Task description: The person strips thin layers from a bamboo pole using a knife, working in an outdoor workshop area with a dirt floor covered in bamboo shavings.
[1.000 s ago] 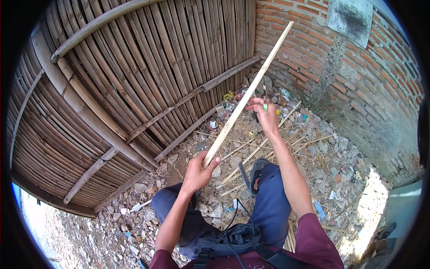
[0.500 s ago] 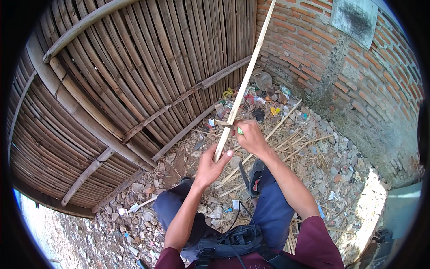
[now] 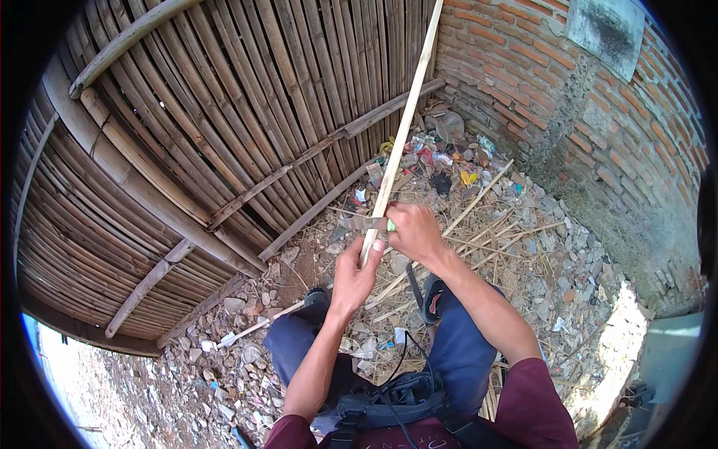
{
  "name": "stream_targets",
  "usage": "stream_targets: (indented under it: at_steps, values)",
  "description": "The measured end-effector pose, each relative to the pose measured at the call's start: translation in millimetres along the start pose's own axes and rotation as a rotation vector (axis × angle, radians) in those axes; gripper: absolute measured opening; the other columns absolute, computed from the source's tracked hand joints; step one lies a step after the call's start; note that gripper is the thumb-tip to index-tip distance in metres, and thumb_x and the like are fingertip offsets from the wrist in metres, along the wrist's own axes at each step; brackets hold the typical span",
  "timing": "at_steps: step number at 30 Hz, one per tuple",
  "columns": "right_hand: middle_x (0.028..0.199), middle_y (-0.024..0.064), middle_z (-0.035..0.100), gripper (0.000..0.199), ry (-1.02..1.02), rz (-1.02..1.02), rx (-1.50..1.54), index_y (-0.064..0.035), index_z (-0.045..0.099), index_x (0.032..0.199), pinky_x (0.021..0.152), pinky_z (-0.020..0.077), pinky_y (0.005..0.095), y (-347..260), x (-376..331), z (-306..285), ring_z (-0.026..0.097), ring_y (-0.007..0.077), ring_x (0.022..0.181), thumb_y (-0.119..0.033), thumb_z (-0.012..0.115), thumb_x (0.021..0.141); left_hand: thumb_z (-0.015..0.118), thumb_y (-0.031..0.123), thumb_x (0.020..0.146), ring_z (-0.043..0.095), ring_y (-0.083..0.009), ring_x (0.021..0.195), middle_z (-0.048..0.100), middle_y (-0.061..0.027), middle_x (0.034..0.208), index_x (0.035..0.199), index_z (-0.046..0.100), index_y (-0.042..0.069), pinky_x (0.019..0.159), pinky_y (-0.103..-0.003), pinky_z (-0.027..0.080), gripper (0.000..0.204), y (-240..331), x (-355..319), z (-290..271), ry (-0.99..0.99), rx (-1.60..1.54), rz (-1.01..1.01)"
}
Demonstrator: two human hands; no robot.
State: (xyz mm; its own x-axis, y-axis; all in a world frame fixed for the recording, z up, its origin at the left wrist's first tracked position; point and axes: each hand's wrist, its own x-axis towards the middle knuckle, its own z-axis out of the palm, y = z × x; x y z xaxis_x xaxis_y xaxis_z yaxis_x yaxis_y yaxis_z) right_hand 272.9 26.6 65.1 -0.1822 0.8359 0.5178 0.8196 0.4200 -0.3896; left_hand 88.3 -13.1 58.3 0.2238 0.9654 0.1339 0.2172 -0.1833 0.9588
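Note:
A long pale bamboo strip [image 3: 404, 131] slants from my lap area up past the top edge of the picture. Its near end is gripped by my left hand [image 3: 353, 278], the thumb lying along the strip. In my closed right hand [image 3: 416, 233] is a knife [image 3: 365, 223]; a bit of its green handle shows beside the fingers. The knife's flat blade lies across the strip, just beyond my left thumb, and points left. My fingers hide most of the handle. Whether the edge bites into the bamboo, I cannot tell.
A bamboo-slat wall [image 3: 247, 112] rises on the left and a brick wall [image 3: 508, 67] on the right. Litter [image 3: 449, 153] gathers in their corner. Thin bamboo sticks [image 3: 486, 236] lie over stony ground beyond my knees. A dark strap-like piece [image 3: 413, 288] stands near my right foot.
My right hand has drawn the knife down the strip, closer to my left hand. The blade now lies flatter across it. My left hand keeps its grip, and the view has shifted slightly.

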Motion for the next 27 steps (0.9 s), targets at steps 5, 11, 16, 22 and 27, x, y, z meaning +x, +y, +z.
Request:
stream_targets:
  at_steps: [5, 11, 16, 22, 27]
  values:
    - [0.083, 0.0233, 0.073, 0.018, -0.001, 0.039, -0.051, -0.0010, 0.076, 0.090, 0.067, 0.0571, 0.0535, -5, 4, 0, 0.071, 0.0435, 0.071, -0.009, 0.066, 0.078, 0.054, 0.038, 0.112, 0.043, -0.0097, 0.072, 0.048, 0.0028, 0.073, 0.109, 0.067, -0.001, 0.064, -0.033, 0.040, 0.041, 4, -2, -2, -0.012, 0.025, -0.026]
    - [0.071, 0.0277, 0.068, 0.023, -0.035, 0.088, -0.041, 0.0022, 0.074, 0.080, 0.067, 0.0560, 0.0545, -24, 10, -9, 0.069, 0.0466, 0.066, -0.019, 0.070, 0.072, 0.055, 0.037, 0.112, 0.041, -0.0090, 0.073, 0.047, 0.0021, 0.073, 0.110, 0.067, -0.004, 0.064, -0.033, 0.039, 0.043, 7, -5, -3, 0.052, 0.028, 0.047]
    - [0.072, 0.0284, 0.068, 0.022, -0.051, 0.065, -0.032, 0.0021, 0.074, 0.078, 0.067, 0.0570, 0.0539, -22, 7, -5, 0.069, 0.0464, 0.067, -0.018, 0.071, 0.068, 0.057, 0.036, 0.111, 0.044, -0.0093, 0.071, 0.049, 0.0004, 0.068, 0.110, 0.072, -0.005, 0.063, -0.034, 0.041, 0.043, 7, -5, -10, 0.078, 0.094, 0.010]
    - [0.076, 0.0279, 0.071, 0.025, -0.080, 0.107, 0.002, 0.0024, 0.074, 0.082, 0.069, 0.0587, 0.0525, -28, 2, -6, 0.071, 0.0458, 0.070, -0.019, 0.076, 0.069, 0.059, 0.035, 0.110, 0.044, -0.0090, 0.069, 0.050, -0.0009, 0.066, 0.101, 0.072, -0.006, 0.061, -0.034, 0.040, 0.044, 5, -6, -12, 0.109, 0.097, 0.060]
    - [0.080, 0.0243, 0.072, 0.044, -0.056, 0.031, 0.037, -0.0002, 0.069, 0.111, 0.066, 0.0573, 0.0519, -27, -1, -2, 0.071, 0.0436, 0.070, -0.023, 0.076, 0.074, 0.058, 0.034, 0.111, 0.043, -0.0085, 0.066, 0.050, -0.0012, 0.064, 0.101, 0.073, -0.003, 0.059, -0.034, 0.038, 0.042, -3, -2, -10, 0.117, 0.021, 0.060]
